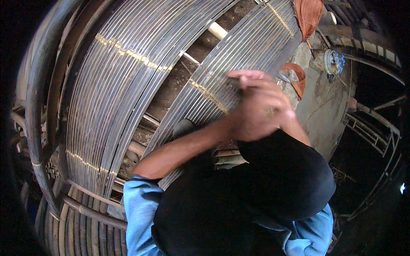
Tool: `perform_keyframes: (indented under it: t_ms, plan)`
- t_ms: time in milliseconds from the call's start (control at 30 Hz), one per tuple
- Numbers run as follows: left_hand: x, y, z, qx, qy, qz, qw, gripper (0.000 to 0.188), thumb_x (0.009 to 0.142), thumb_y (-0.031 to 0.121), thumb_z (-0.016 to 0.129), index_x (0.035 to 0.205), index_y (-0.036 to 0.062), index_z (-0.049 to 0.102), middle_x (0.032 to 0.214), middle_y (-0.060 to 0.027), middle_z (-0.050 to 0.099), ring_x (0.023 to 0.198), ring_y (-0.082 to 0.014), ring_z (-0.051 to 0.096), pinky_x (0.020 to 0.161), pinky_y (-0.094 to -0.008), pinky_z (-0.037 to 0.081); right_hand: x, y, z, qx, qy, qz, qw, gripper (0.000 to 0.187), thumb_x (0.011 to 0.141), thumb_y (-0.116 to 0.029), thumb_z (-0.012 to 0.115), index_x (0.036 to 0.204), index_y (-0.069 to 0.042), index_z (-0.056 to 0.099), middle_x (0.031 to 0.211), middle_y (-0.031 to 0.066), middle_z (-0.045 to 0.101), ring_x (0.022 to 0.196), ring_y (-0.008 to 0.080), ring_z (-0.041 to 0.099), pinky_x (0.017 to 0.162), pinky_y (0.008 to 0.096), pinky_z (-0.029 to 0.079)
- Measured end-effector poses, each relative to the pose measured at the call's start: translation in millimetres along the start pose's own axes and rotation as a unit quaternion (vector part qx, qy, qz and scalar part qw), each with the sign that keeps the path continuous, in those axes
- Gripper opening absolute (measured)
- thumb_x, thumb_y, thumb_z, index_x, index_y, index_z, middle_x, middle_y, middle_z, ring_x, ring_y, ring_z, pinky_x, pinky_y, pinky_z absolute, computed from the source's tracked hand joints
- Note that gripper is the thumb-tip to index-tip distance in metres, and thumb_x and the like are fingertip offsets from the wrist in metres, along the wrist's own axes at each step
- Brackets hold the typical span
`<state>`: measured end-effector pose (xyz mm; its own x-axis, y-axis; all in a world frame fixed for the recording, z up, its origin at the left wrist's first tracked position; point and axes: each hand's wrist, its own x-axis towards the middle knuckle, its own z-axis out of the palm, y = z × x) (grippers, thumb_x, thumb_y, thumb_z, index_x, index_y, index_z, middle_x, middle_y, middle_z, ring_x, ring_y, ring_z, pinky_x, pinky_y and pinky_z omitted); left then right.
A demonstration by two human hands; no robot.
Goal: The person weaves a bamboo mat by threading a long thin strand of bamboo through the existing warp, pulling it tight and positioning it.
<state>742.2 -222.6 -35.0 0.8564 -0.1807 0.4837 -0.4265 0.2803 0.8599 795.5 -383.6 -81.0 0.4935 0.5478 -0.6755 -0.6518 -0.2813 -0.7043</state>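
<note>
Both my hands meet, blurred by motion, over the right bundle of long grey steel rods [247, 47]. My left hand [244, 123] comes in on a bare forearm from the lower left. My right hand [265, 96] lies above and against it, its fingers curled at the bundle's edge. A yellowish wire tie [209, 94] crosses the rods just left of the hands. Whether either hand grips a wire or a tool is lost in the blur. A blue sleeve and a black apron fill the lower frame.
A wider second bundle of rods [115, 85] with wire ties lies to the left, with dirt ground between the bundles. Thick dark pipes [38, 106] curve along the left rim. Orange cloths [308, 15], a pack of bottles [335, 62] and a concrete slab [324, 102] are on the right.
</note>
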Motion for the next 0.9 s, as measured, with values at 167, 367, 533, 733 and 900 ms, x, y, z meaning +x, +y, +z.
perform_keyframes:
  t_ms: [167,367,533,733,900]
  plan:
    - [-63.4,-51.6,-103.9,0.175,0.22,-0.319,0.905,0.017,0.091,0.014,0.064,0.104,0.0037,0.071,0.101,-0.0123,0.07,0.089,-0.0203,0.067,0.08,-0.0332,0.052,-55.4,5.9,-110.2,-0.116,0.185,0.088,0.972,0.029,0.095,-0.022,0.065,0.117,-0.003,0.066,0.087,0.0016,0.067,0.063,0.0087,0.056,0.055,0.0235,0.046]
    - [-95.6,-103.4,-126.2,0.195,0.24,-0.461,0.832,0.044,0.092,0.021,0.057,0.131,-0.0004,0.058,0.107,-0.0153,0.068,0.098,-0.0238,0.064,0.089,-0.0337,0.049,-32.8,5.0,-91.8,-0.579,0.453,-0.182,0.653,0.045,0.087,-0.025,0.074,0.122,-0.001,0.061,0.114,0.0228,0.063,0.104,0.0391,0.061,0.094,0.0444,0.049]
    - [-92.7,-114.5,-136.2,-0.162,0.3,-0.537,0.772,0.053,0.095,0.022,0.047,0.143,-0.0012,0.048,0.111,-0.0137,0.066,0.102,-0.0208,0.061,0.094,-0.032,0.047,59.6,9.7,34.8,-0.532,0.268,-0.343,0.726,0.041,0.082,-0.024,0.077,0.113,0.0,0.064,0.108,0.0189,0.063,0.102,0.0363,0.061,0.087,0.0445,0.051]
    - [-89.7,-103.5,-135.7,-0.167,0.272,-0.555,0.768,0.045,0.098,0.025,0.046,0.133,-0.0023,0.058,0.113,-0.0141,0.067,0.099,-0.0195,0.063,0.088,-0.032,0.051,85.8,30.1,62.6,-0.555,0.255,-0.318,0.725,0.023,0.081,-0.016,0.076,0.093,-0.001,0.064,0.09,0.0156,0.061,0.088,0.033,0.06,0.076,0.0422,0.05]
    - [-90.0,-103.0,-135.9,-0.163,0.188,-0.594,0.765,0.042,0.099,0.025,0.045,0.127,-0.0006,0.064,0.112,-0.0152,0.069,0.095,-0.0208,0.066,0.088,-0.0325,0.052,90.5,32.5,67.2,-0.539,0.297,-0.351,0.706,0.012,0.091,-0.011,0.063,0.086,-0.001,0.058,0.079,0.0173,0.061,0.076,0.0359,0.061,0.068,0.0444,0.049]
